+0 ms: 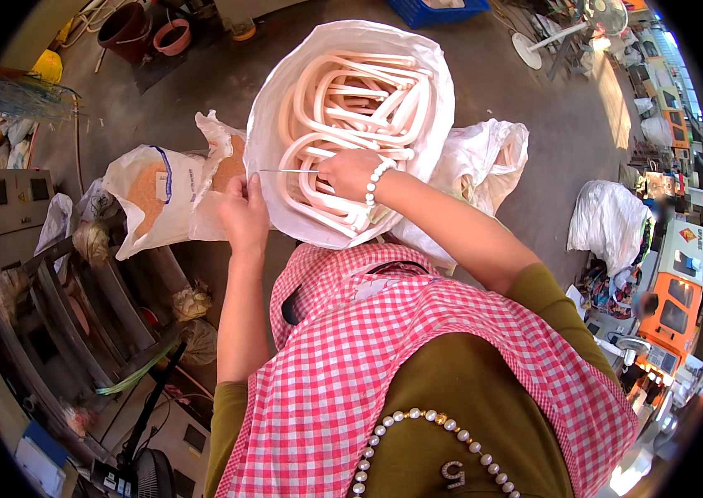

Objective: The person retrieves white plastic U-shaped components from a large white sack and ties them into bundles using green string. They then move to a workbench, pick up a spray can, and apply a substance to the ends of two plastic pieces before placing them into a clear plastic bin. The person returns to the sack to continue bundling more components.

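A large white woven sack (264, 108) stands in front of me with its mouth wide. It is full of pale, bent plastic tube pieces (343, 112), like rounded U-shaped handles. My left hand (243, 217) pinches the sack's left rim between thumb and fingers. My right hand (350, 173), with a white bead bracelet at the wrist, is closed above the tube pieces. Out of its fingers a thin, straight, needle-like strand (289, 171) runs left to the rim beside my left hand. I cannot make out whether it is a needle or a taut thread.
Left of the sack stand open bags of tan granules (149, 195). Another white sack (484, 162) leans at its right. Metal machine frames (77, 299) fill the lower left. Buckets (173, 37), a blue crate (438, 10) and a fan (605, 17) stand farther off.
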Action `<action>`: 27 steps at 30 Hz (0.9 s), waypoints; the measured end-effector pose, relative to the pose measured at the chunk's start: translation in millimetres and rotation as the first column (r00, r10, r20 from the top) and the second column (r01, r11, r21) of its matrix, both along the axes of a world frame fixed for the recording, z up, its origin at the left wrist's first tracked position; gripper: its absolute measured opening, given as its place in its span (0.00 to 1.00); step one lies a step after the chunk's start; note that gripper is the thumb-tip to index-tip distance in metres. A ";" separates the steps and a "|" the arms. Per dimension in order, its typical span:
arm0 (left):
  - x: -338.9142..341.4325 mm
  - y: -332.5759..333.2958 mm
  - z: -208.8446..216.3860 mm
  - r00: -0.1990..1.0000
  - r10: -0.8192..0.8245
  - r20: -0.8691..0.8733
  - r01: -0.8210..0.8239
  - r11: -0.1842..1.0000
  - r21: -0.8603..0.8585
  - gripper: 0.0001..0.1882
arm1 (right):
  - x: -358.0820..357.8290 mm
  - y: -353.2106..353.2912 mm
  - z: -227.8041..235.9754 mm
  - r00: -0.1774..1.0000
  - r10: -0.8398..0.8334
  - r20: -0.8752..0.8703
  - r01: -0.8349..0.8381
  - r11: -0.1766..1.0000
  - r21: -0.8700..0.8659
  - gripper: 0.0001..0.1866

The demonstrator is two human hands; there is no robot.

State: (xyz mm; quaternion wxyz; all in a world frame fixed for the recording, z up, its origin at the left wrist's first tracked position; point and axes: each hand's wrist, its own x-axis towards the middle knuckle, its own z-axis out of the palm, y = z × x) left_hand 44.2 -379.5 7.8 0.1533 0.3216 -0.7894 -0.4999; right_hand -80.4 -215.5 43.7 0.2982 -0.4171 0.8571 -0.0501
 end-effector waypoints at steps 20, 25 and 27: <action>-25.4 -28.0 -31.5 0.975 0.075 -0.208 0.021 0.906 0.423 0.16 | -7.2 -30.8 -30.3 0.975 -0.168 -0.147 0.075 0.867 -0.493 0.13; -24.8 -27.1 -33.4 0.971 0.058 -0.232 0.053 0.895 0.444 0.17 | -21.6 -26.6 12.0 0.947 -0.264 0.183 0.320 0.719 -0.617 0.13; -25.5 -29.4 -38.5 0.970 0.124 -0.209 0.009 0.841 0.542 0.17 | -13.6 -27.6 2.9 0.956 -0.214 0.201 0.293 0.731 -0.616 0.13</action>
